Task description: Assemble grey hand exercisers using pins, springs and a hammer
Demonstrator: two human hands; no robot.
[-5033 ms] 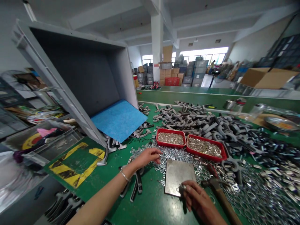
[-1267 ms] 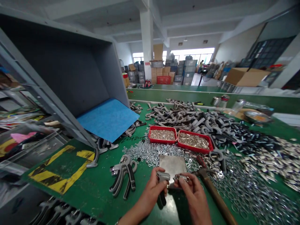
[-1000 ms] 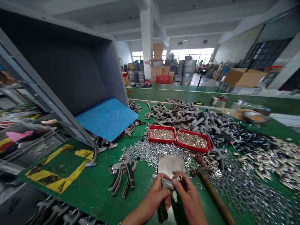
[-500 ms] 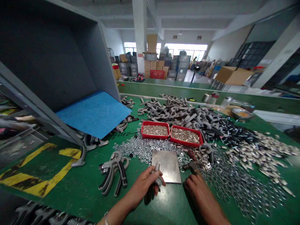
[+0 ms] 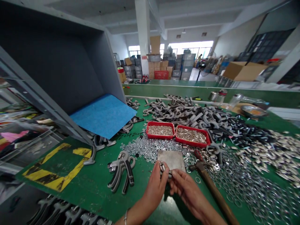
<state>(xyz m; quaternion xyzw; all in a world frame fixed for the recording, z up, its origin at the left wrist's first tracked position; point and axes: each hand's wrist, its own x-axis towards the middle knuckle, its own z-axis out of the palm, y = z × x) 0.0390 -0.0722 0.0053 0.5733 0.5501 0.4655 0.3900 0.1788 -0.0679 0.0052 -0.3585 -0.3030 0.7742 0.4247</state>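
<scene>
My left hand (image 5: 157, 181) is closed around a hand grip (image 5: 162, 166), its shiny coiled metal end showing above the thumb. Most of that piece is hidden by my fingers. From the other side my right hand (image 5: 185, 187) pinches the same piece, with fingertips close to the left ones. Just behind both hands lies a flat steel plate (image 5: 172, 158). A hammer (image 5: 214, 190) with a wooden handle rests to the right of my right hand. More grey and black hand grips (image 5: 122, 170) lie together on the left.
Two red trays (image 5: 161, 136) of small metal parts stand behind the plate, among scattered nuts (image 5: 145, 148). Steel rings (image 5: 255, 190) spread across the right. Grey handles (image 5: 182, 111) are heaped farther back. A grey cabinet (image 5: 100, 62) with a blue sheet (image 5: 105, 115) stands left.
My right hand has let go of the hammer, which now lies on the table, and has moved left to the hand grip. The view has shifted slightly left.
</scene>
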